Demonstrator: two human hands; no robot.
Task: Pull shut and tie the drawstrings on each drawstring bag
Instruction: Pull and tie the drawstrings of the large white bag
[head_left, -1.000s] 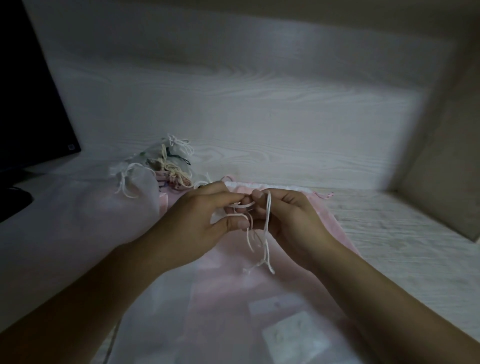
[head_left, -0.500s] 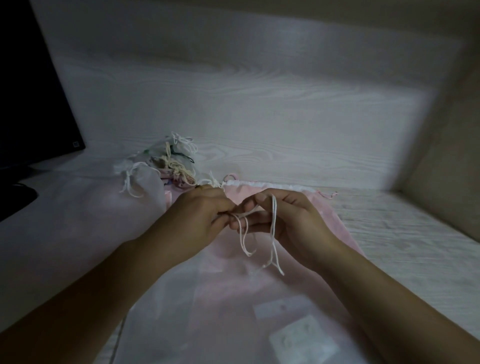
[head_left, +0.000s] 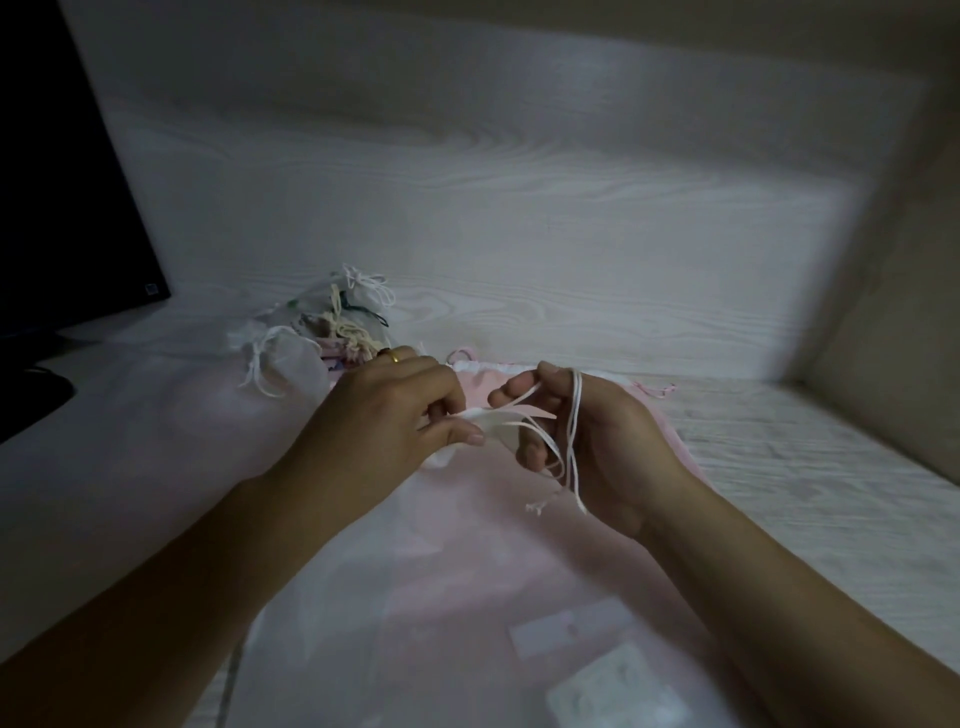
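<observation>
Hands had drawn apart since half a second earlier: left hand (head_left: 395, 415) pinched the white mesh bag's gathered neck (head_left: 475, 418) at centre; right hand (head_left: 587, 441), at three o'clock, gripped the drawstrings (head_left: 571, 447), cinching before knotting.

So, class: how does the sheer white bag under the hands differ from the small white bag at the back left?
The sheer bag lies flat and spread out; the small bag is bunched. The sheer bag's cords hang loose between the left hand and right hand, untied; the small bag's cord is knotted. Both are translucent white.
</observation>
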